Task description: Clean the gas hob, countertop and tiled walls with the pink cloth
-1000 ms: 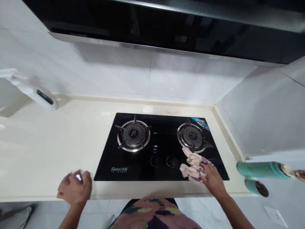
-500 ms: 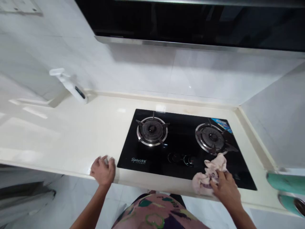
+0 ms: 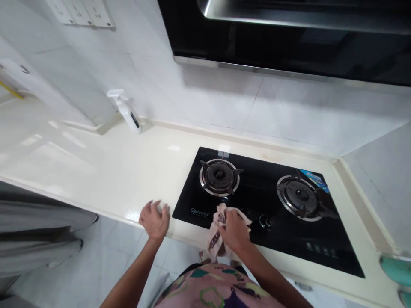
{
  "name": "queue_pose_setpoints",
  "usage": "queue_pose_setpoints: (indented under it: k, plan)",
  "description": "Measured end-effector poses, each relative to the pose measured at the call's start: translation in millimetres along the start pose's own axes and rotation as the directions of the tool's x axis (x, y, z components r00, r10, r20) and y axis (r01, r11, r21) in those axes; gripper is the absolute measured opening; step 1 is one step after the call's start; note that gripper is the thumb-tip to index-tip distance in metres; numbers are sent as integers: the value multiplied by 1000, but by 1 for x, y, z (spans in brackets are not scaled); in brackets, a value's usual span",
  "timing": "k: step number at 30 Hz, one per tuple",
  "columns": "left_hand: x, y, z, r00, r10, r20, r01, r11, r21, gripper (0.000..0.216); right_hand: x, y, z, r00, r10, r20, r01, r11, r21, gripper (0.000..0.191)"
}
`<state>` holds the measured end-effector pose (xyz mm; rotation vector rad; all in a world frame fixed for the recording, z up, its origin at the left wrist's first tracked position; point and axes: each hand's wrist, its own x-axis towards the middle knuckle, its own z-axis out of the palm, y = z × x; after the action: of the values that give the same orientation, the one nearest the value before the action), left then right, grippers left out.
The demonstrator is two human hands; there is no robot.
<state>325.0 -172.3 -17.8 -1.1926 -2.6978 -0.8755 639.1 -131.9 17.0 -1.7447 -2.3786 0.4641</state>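
Note:
A black glass gas hob (image 3: 257, 201) with two burners is set into the cream countertop (image 3: 128, 171). My right hand (image 3: 236, 233) is closed on a pale pink cloth (image 3: 215, 237) at the hob's front edge, just below the left burner (image 3: 219, 176); part of the cloth hangs over the counter's edge. My left hand (image 3: 155, 219) rests on the counter's front edge left of the hob, fingers curled over a small pale thing I cannot make out. The right burner (image 3: 299, 197) lies uncovered.
A black range hood (image 3: 289, 38) hangs above the hob. A white device (image 3: 126, 110) leans against the tiled wall at the back left, under wall sockets (image 3: 80, 10). Teal containers (image 3: 396, 269) show at the right edge. Tiled walls close the right corner.
My right hand has dragged the cloth leftward along the hob's front, from below the right burner to below the left one. The view has swung left. My left hand stays on the counter edge.

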Motion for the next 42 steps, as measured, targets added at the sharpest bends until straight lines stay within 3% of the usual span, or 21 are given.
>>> queue_pose_setpoints:
  k: [4,7,11,13,15,18,21,24,26,27,28,31,35,42]
  plan:
    - [-8,6,-8,998,58,-23,-59,997,-54,45,37,-34,2,996,-80,-28,84,973,214,37]
    - [-32,18,-14,978,202,-45,-206,963,-172,41,43,-32,10,982,-157,-106,189,851,490,60]
    - [-73,43,-12,875,484,17,-457,836,-304,39,12,-1,23,967,-182,-177,251,590,767,49]
    - [-84,57,-6,810,579,93,-528,788,-316,48,-14,21,25,978,-118,-171,208,533,820,39]
    - [-85,71,1,775,603,189,-536,785,-310,61,-43,46,22,983,-43,-178,171,563,809,34]
    - [-77,87,10,717,588,374,-497,808,-316,77,-85,90,10,964,80,-253,128,696,707,31]
    - [-71,98,16,621,605,499,-505,795,-335,84,-122,138,-4,881,286,-378,-5,802,597,34]
    - [-72,111,18,573,624,531,-485,781,-395,75,-142,188,-12,679,508,-529,-209,825,524,41]
    - [-76,125,22,535,654,535,-456,757,-468,75,-144,220,-10,542,548,-638,-291,834,469,44]
    - [-79,133,24,512,675,532,-447,738,-506,76,-142,234,-8,501,525,-688,-304,851,428,44]
    - [-81,141,27,488,696,527,-441,717,-539,78,-137,247,-4,480,484,-731,-303,874,380,44]
    - [-82,168,39,439,745,502,-419,664,-620,81,-121,274,12,483,368,-794,-307,921,240,42]
    - [-74,193,47,444,768,462,-348,623,-700,74,-110,278,27,491,398,-775,-478,867,142,40]
    - [-61,229,15,593,727,346,-193,546,-816,56,-111,273,28,545,430,-720,-545,834,85,35]
